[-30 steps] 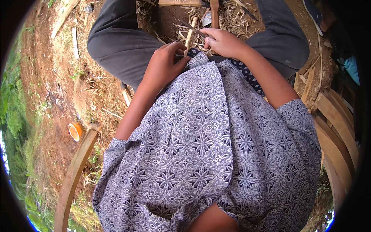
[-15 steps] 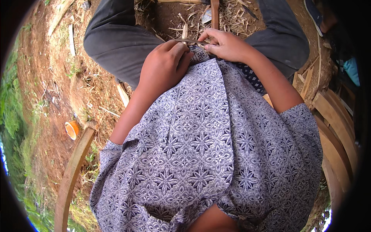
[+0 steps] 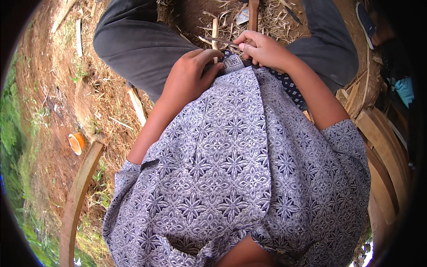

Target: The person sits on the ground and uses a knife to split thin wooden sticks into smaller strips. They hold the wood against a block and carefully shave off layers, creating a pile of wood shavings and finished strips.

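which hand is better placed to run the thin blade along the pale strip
Probably the right hand: it grips the thin blade, which crosses the pale strip in this view. The left hand sits by the strip's near end.

Wooden strip (image 3: 215,27): pale, narrow, straight, one piece; stands near-vertical in the view, far end free over the shavings, near end running in at the fingers of the left hand (image 3: 189,73), where it is lost from sight. Knife (image 3: 226,42): thin, dark, slender blade, gripped in the right hand (image 3: 266,50), which hides the handle end; blade points left, tip slightly farther from the body, and crosses the strip in view, contact between them not resolvable.
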Demonstrator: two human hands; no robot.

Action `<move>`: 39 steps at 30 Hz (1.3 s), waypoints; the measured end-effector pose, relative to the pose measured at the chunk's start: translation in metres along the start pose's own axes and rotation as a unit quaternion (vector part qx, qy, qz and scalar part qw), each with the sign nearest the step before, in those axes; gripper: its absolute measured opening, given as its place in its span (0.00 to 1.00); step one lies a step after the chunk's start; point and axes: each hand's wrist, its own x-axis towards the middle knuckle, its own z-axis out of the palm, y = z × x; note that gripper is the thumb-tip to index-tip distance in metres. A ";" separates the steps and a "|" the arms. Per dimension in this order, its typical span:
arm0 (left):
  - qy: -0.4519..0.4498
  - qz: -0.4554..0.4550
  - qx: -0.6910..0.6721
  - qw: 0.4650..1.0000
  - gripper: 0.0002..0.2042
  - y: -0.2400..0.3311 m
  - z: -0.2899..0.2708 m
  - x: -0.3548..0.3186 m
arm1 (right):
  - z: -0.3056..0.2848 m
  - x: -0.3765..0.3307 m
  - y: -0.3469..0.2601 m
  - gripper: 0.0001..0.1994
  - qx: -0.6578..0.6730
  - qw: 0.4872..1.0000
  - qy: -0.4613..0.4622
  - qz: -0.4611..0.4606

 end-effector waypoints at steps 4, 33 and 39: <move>0.034 -0.035 -0.022 0.999 0.08 0.003 -0.004 0.001 | -0.009 0.004 0.008 0.16 0.039 0.998 0.040 -0.025; 0.063 0.212 0.029 0.975 0.15 -0.006 0.011 -0.001 | 0.011 -0.032 -0.003 0.12 -0.074 0.990 0.094 -0.075; 0.048 0.238 0.041 0.969 0.14 -0.001 0.018 0.001 | 0.006 -0.042 -0.010 0.12 -0.109 0.990 0.085 -0.034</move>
